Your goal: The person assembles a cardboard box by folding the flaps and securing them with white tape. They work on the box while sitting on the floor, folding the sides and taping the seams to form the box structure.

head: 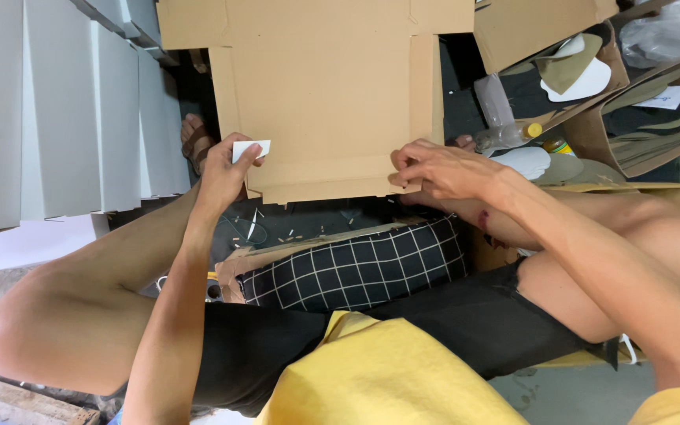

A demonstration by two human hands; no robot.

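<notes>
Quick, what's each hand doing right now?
Left hand: closed on a small white card at the flat cardboard sheet.
Right hand: fingers pinching the cardboard sheet's near edge.

— What's underneath it all?
— A dark floor [308, 224], strewn with small pale scraps [293, 234].
— What rests on it?
— A flat cardboard blank [324, 86], a black checked cushion [356, 267], open cardboard boxes [592, 134], a plastic bottle [505, 135]

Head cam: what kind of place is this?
Likely a small packing or footwear workshop on the floor: a flat cardboard box blank, cartons of cut sole-shaped pieces, and stacked white sheets.
</notes>
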